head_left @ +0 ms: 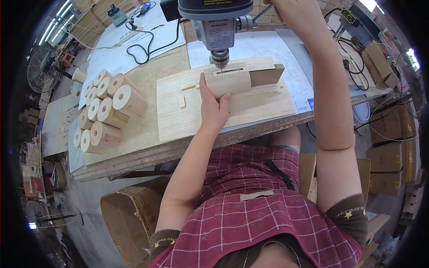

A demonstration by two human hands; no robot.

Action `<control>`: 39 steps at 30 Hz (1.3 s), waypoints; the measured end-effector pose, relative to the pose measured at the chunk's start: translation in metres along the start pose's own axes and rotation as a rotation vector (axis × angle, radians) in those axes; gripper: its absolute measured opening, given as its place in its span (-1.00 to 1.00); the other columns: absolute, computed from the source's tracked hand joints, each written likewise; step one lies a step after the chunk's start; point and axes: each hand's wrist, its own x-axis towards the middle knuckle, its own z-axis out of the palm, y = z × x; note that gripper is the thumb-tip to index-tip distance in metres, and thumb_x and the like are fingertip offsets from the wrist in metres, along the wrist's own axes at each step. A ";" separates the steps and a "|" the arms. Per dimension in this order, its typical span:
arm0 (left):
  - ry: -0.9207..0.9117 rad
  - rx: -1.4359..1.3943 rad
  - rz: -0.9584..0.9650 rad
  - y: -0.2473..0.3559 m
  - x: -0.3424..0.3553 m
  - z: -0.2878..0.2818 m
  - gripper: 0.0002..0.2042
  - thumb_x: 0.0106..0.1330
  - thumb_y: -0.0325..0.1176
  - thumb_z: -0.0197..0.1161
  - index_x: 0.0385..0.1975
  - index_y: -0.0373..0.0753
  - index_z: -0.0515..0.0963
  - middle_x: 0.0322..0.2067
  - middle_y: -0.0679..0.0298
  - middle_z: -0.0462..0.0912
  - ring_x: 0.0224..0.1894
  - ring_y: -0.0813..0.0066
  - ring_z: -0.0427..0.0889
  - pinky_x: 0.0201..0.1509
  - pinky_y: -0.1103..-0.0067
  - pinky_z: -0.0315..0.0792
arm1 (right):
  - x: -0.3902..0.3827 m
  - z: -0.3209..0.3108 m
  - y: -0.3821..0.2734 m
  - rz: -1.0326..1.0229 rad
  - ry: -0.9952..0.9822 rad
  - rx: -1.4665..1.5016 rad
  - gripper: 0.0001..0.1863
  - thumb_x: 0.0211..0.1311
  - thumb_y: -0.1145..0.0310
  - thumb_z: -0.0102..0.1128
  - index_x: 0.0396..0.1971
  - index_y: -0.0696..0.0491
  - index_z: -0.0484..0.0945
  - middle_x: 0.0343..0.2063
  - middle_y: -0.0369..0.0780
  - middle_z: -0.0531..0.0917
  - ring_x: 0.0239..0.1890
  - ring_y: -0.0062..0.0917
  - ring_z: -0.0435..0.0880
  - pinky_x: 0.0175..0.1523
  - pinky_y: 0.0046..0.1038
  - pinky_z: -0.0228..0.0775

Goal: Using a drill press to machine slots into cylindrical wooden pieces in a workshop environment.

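Note:
A bench drill press [219,33] stands over a pale wooden board, its chuck [220,58] pointing down at a slotted top face [229,70]. Below the chuck lies a pale wooden cylinder [230,84], set on its side against wooden strips on the board [196,125]. My left hand [214,109] holds the cylinder at its left end, index finger stretched up along the end and thumb pressed on the front. At the top edge of the view, my right hand [286,9] is closed round the drill press lever [262,14]; part of that hand is cut off.
Several wooden cylinders with bored ends [107,111] are stacked at the table's left. A small wooden strip [182,102] lies on the board. A black cable [149,51] loops behind, a cardboard box [129,219] stands below, and a fan [42,67] is far left.

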 end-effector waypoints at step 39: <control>-0.018 0.024 0.009 -0.003 0.001 0.000 -0.21 0.18 -0.45 0.12 0.27 -0.19 -0.31 0.06 -0.15 0.23 -0.25 0.23 0.55 -0.51 0.56 0.54 | -0.050 0.015 0.009 -0.103 0.180 -0.022 -0.77 0.12 0.28 0.06 -0.51 0.17 0.49 -0.65 -0.10 0.48 -0.55 -0.31 0.51 -0.44 -0.40 0.30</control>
